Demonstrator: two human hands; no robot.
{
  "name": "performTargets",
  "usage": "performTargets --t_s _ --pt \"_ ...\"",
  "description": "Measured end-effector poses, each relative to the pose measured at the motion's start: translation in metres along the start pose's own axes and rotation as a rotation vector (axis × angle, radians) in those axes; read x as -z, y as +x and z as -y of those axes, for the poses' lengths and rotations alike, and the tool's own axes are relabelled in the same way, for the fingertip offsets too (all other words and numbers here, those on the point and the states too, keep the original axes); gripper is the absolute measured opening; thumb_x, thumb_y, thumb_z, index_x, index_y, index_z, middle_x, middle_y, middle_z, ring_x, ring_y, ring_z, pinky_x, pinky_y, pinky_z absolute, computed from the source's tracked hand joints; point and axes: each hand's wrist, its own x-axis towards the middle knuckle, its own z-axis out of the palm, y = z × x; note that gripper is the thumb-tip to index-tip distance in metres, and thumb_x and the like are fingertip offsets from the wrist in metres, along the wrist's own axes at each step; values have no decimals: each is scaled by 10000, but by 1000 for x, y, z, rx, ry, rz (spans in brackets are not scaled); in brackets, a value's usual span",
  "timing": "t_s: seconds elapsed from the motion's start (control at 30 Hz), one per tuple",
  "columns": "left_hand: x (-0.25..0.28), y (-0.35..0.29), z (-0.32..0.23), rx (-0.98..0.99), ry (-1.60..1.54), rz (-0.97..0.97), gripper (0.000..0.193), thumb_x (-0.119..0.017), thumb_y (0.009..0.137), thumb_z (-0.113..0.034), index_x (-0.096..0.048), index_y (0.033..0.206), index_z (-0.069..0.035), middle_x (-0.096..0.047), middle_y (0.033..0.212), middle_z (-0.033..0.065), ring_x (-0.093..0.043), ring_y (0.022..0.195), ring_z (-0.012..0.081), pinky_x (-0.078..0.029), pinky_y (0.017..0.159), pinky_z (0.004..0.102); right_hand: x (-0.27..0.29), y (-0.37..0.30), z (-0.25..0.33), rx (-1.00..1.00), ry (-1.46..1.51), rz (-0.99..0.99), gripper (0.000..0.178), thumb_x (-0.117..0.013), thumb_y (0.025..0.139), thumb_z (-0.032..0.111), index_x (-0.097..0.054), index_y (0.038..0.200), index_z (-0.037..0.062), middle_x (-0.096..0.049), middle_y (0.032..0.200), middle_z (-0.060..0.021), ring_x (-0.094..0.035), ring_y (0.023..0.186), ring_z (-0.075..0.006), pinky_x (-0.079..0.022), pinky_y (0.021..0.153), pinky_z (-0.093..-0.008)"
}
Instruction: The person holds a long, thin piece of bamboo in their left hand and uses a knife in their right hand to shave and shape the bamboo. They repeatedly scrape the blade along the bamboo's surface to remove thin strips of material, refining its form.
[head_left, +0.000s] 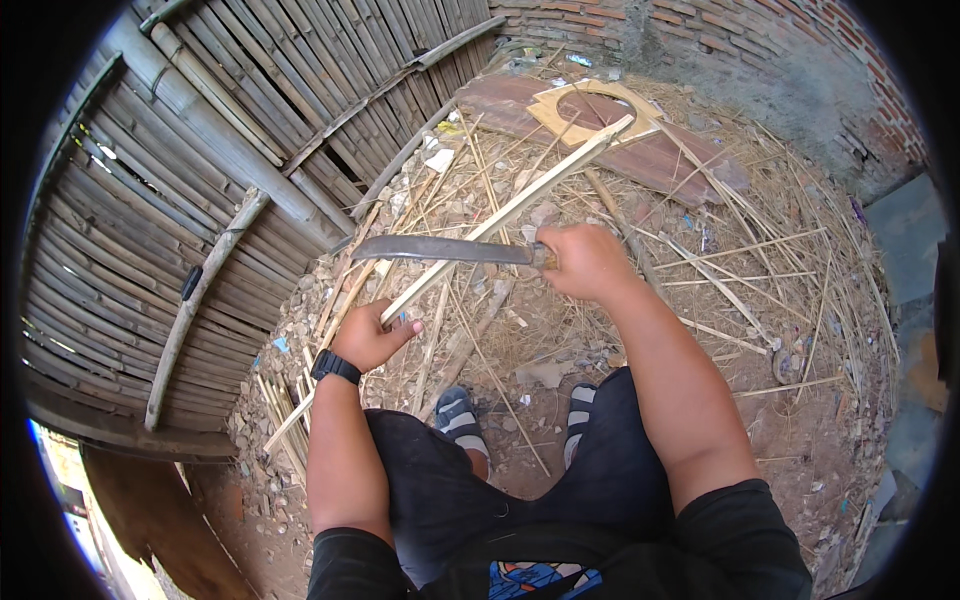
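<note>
My right hand (588, 262) is closed round the handle of a machete (455, 249). Its long dark blade points left and lies across a pale split bamboo strip (540, 190); whether the edge touches the wood I cannot tell. That strip slants from the far right down to the near left. My left hand (368, 336), with a black watch on the wrist, grips it below the blade, thumb sticking out to the right.
Cut bamboo sticks (285, 425) lie by my left forearm. Thin strips and shavings litter the stony ground around my sandalled feet. Farther off, a reddish-brown board (500, 100) carries a wooden piece with a round hole (555, 125). A bamboo wall (130, 270) rises left, a brick wall (780, 60) behind.
</note>
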Motion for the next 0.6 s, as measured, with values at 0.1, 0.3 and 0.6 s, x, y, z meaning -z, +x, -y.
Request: performTargets --t_s 0.1,0.3,0.6 --pt "7 -4 3 35 9 -9 483 -798 827 -468 -681 892 -4 -621 652 93 -598 600 222 -494 617 388 4 4 -30 -247 216 -151 298 -756 830 277 -690 1079 128 -715 817 -171 -700 847 -371 -545 750 -470" --pt "9 0 7 56 11 31 474 -799 829 -461 -678 888 -6 -610 645 83 -583 593 199 -484 602 374 7 -3 -27 -438 156 -176 333 -756 830 281 -690 1117 126 -711 812 -168 -698 831 -369 -543 754 -474" --pt "1 -3 6 40 14 24 487 -803 822 -458 -671 878 7 -625 656 109 -598 595 224 -492 608 390 -7 5 -10 -176 143 -73 261 -748 815 245 -685 1034 117 -720 869 -165 -700 851 -365 -549 758 -481"
